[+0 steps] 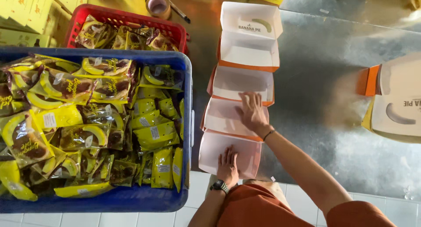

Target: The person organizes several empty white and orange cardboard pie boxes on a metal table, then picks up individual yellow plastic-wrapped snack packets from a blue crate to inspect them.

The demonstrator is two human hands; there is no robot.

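Several open white boxes with orange edges lie in an overlapping row on a metal table. My left hand rests flat inside the nearest open box, a watch on its wrist. My right hand lies palm down with fingers spread on the second box and the lower edge of the third box. The farthest box has its lid tipped back. Neither hand holds anything.
A blue crate at the left is full of yellow-and-brown wrapped snack packs. Behind it stands a red basket with more packs. A tape roll and pen lie at the back. A blurred folded box is at the right.
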